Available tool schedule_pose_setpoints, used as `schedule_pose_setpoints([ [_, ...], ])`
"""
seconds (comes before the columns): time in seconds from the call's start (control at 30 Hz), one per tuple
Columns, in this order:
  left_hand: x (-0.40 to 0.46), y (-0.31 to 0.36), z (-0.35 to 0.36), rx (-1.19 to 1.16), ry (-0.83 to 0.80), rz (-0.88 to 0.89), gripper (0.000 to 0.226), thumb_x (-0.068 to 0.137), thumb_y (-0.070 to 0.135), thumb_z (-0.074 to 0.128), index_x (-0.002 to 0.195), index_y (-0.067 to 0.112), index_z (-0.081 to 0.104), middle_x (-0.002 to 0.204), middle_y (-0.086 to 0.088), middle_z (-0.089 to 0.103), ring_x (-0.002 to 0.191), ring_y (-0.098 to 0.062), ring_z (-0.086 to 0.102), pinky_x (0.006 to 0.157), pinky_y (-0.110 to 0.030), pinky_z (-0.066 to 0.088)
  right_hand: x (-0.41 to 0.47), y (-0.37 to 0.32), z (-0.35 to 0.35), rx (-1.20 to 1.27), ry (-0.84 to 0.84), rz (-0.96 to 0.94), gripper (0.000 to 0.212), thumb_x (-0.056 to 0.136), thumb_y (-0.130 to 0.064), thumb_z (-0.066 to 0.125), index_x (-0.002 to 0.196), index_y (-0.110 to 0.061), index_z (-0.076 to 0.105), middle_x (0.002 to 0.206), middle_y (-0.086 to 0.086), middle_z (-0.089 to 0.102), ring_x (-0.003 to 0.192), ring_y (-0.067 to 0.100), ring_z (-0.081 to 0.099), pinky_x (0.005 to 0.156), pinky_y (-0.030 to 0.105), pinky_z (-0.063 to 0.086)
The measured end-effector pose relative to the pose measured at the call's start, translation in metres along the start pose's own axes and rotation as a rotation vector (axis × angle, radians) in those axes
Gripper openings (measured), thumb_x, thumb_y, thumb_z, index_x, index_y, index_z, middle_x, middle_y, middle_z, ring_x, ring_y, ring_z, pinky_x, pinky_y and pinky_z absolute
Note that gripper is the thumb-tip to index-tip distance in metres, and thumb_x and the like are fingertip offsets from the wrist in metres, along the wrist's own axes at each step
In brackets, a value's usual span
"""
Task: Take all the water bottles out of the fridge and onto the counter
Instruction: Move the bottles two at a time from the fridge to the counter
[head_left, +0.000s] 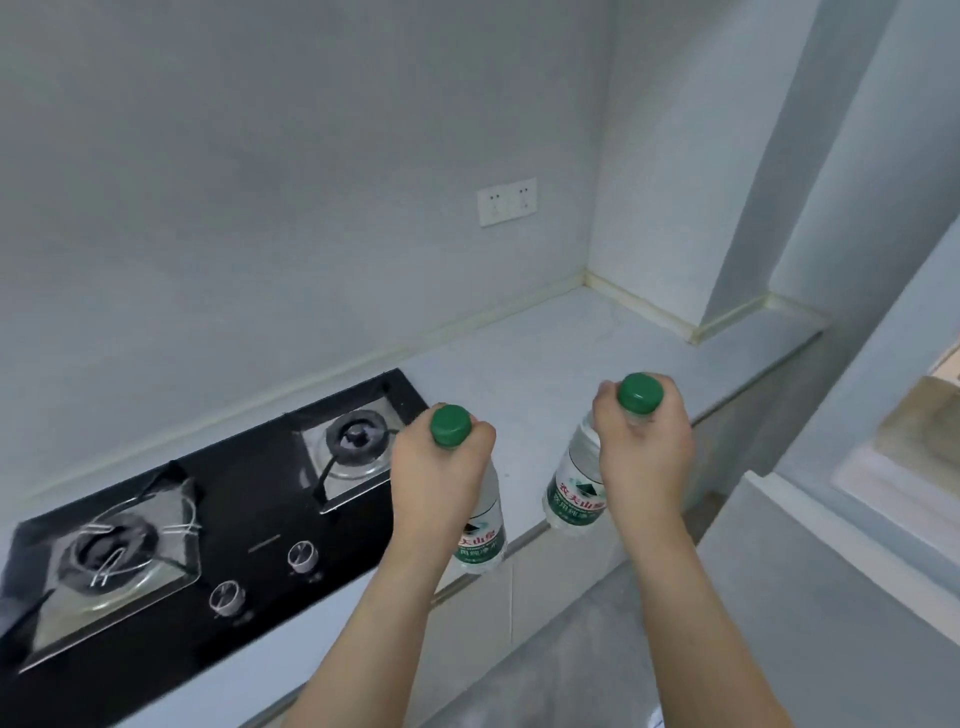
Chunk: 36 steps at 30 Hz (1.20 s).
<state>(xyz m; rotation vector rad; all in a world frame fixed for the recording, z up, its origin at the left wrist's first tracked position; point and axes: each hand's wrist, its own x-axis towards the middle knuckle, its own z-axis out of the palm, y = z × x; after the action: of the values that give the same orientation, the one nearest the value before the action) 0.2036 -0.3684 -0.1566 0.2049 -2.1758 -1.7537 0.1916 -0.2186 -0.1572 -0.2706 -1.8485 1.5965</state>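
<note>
Two clear water bottles with green caps and green-and-white labels hang upright over the front edge of the pale counter (545, 364). My left hand (441, 467) grips the neck of the left bottle (480, 540), just right of the stove. My right hand (644, 447) grips the neck of the right bottle (574, 488), a little farther right. Whether the bottle bases touch the counter cannot be told. The fridge is out of view.
A black two-burner gas stove (234, 519) with two knobs is set into the counter at the left. A double wall socket (508, 201) sits above the counter. Walls close the counter at the back and right corner. A grey surface (810, 571) lies at the right.
</note>
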Motion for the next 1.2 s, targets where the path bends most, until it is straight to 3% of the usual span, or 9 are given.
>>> schedule_pose_setpoints([
  [0.13, -0.012, -0.01, -0.066, 0.061, 0.142, 0.008, 0.025, 0.076, 0.006, 0.064, 0.067, -0.008, 0.046, 0.055, -0.005, 0.04, 0.054, -0.013, 0.035, 0.051, -0.029, 0.03, -0.044, -0.015, 0.039, 0.044, -0.177, 0.0, 0.013, 0.088, -0.019, 0.065, 0.083, -0.019, 0.053, 0.071, -0.011, 0.056, 0.064, -0.006, 0.053, 0.061, 0.005, 0.038],
  [0.37, -0.032, -0.009, -0.16, 0.048, 0.281, 0.014, 0.025, 0.071, 0.02, 0.063, 0.073, -0.004, 0.058, 0.061, -0.016, 0.053, 0.056, -0.012, 0.043, 0.053, -0.029, 0.036, -0.11, -0.054, 0.093, 0.096, -0.357, -0.057, 0.011, 0.088, -0.02, 0.064, 0.084, -0.017, 0.054, 0.069, -0.01, 0.057, 0.062, -0.003, 0.053, 0.058, 0.008, 0.039],
  [0.53, -0.054, -0.015, -0.249, 0.08, 0.359, 0.008, 0.012, 0.076, 0.013, 0.066, 0.069, 0.004, 0.063, 0.065, -0.014, 0.06, 0.053, -0.009, 0.047, 0.047, -0.018, 0.037, -0.179, -0.089, 0.133, 0.161, -0.45, -0.07, 0.012, 0.088, -0.019, 0.064, 0.082, -0.021, 0.054, 0.071, -0.01, 0.057, 0.063, -0.005, 0.054, 0.06, 0.007, 0.04],
  [0.7, -0.083, -0.026, -0.347, 0.061, 0.451, -0.028, 0.015, 0.07, 0.02, 0.065, 0.06, 0.012, 0.057, 0.05, 0.002, 0.048, 0.051, -0.011, 0.043, 0.051, -0.028, 0.038, -0.258, -0.124, 0.173, 0.206, -0.553, -0.058, 0.012, 0.089, -0.02, 0.064, 0.083, -0.023, 0.054, 0.075, -0.007, 0.058, 0.065, -0.004, 0.054, 0.061, 0.006, 0.041],
  [0.83, -0.11, -0.037, -0.423, 0.081, 0.516, -0.034, 0.024, 0.076, 0.012, 0.067, 0.057, 0.01, 0.051, 0.047, 0.01, 0.042, 0.049, -0.01, 0.036, 0.047, -0.021, 0.032, -0.33, -0.154, 0.204, 0.232, -0.625, -0.068, 0.014, 0.088, -0.02, 0.064, 0.081, -0.025, 0.054, 0.072, -0.008, 0.058, 0.064, -0.005, 0.054, 0.061, 0.007, 0.042],
  [1.0, -0.138, -0.048, -0.499, 0.062, 0.567, -0.056, 0.028, 0.065, 0.026, 0.061, 0.07, -0.001, 0.058, 0.058, -0.008, 0.051, 0.054, -0.013, 0.042, 0.048, -0.024, 0.035, -0.4, -0.18, 0.234, 0.261, -0.711, -0.086, 0.011, 0.088, -0.017, 0.065, 0.083, -0.022, 0.056, 0.074, -0.008, 0.06, 0.064, -0.006, 0.055, 0.061, 0.004, 0.041],
  [1.2, -0.145, -0.071, -0.547, 0.062, 0.631, -0.135, 0.03, 0.066, 0.025, 0.059, 0.075, -0.004, 0.057, 0.069, -0.023, 0.054, 0.056, -0.014, 0.041, 0.052, -0.031, 0.036, -0.441, -0.191, 0.27, 0.237, -0.812, -0.106, 0.01, 0.089, -0.019, 0.065, 0.084, -0.021, 0.056, 0.075, -0.008, 0.06, 0.065, -0.007, 0.055, 0.061, 0.004, 0.042],
])
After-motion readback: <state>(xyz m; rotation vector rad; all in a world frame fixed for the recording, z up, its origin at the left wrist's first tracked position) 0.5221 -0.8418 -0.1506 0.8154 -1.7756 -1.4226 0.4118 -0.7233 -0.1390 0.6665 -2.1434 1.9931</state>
